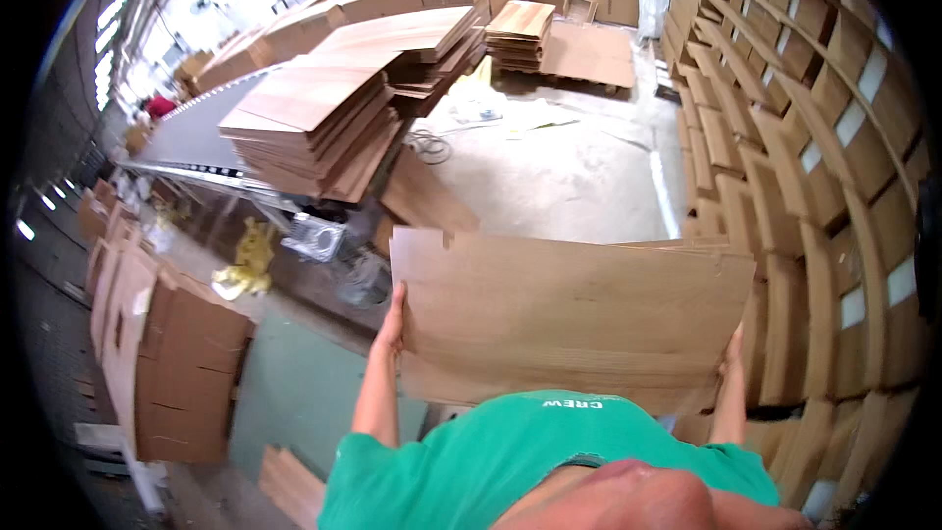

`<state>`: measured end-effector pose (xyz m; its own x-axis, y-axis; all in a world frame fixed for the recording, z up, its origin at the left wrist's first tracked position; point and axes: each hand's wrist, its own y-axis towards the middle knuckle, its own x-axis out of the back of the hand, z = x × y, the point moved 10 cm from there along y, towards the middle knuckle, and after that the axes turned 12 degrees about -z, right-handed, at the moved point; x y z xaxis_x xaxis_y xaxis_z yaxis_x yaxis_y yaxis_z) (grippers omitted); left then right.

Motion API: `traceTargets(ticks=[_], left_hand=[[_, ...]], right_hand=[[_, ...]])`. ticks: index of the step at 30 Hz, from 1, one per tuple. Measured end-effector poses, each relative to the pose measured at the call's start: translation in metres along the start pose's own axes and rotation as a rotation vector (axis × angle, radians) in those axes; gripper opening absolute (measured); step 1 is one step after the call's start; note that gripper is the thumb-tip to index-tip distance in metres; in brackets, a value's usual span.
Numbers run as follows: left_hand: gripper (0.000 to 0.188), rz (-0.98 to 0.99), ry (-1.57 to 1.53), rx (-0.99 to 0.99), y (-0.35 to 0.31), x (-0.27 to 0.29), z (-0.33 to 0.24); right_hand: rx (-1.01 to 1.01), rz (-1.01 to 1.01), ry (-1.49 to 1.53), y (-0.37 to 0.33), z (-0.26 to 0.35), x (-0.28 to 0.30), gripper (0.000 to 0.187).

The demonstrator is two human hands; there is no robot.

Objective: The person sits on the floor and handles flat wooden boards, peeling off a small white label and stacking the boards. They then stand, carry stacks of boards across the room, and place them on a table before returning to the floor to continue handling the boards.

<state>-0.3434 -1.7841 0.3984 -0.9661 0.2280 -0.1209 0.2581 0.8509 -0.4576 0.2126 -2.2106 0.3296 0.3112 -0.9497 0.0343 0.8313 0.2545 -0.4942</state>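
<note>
A wide light-brown wood-grain panel (579, 314) is held out in front of my chest. My left hand (392, 327) is closed on its left edge, with the thumb pointing up along the side. At the opposite edge my right hand (731, 361) grips the panel, its fingers partly hidden. A thin second edge shows along the top right, so more than one sheet may be held; I cannot tell how many. Ahead and to the left, a tall uneven stack of similar wood panels (314, 123) rests on a conveyor table (201, 128).
Stacked brown cartons (785, 186) form a wall along the right. Another panel stack (518, 34) stands far ahead beside a cardboard-topped pallet (589, 56). At the left are a large carton (191, 373), yellow plastic wrapping (250, 257) and a green floor area (294, 393).
</note>
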Motion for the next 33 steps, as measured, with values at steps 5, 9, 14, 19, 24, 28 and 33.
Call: traceTargets(ticks=[5, 9, 14, 19, 24, 28, 33], left_hand=[[0.092, 0.124, 0.085, 0.11, 0.124, -0.126, -0.058], [0.093, 0.17, 0.176, -0.005, 0.218, -0.242, -0.12], [0.094, 0.215, 0.095, 0.043, 0.366, -0.342, -0.135], [0.089, 0.19, 0.07, 0.077, 0.465, -0.415, -0.173], [0.092, 0.188, 0.033, 0.026, 0.606, -0.467, -0.211], [0.09, 0.197, 0.047, 0.024, 0.738, -0.539, -0.274], [0.089, 0.108, 0.146, -0.103, 0.865, -0.57, -0.345]], right_hand=[[0.003, -0.137, 0.073, 0.053, 0.062, 0.015, 0.078], [0.053, -0.062, 0.252, 0.108, 0.131, -0.034, 0.078], [0.069, -0.199, 0.214, 0.293, 0.185, -0.049, 0.079], [0.107, -0.194, 0.124, 0.407, 0.266, -0.106, 0.075], [0.058, -0.108, 0.125, 0.512, 0.357, -0.232, 0.073], [0.184, -0.119, 0.157, 0.604, 0.42, -0.31, 0.073], [0.073, -0.2, 0.171, 0.693, 0.466, -0.39, 0.069]])
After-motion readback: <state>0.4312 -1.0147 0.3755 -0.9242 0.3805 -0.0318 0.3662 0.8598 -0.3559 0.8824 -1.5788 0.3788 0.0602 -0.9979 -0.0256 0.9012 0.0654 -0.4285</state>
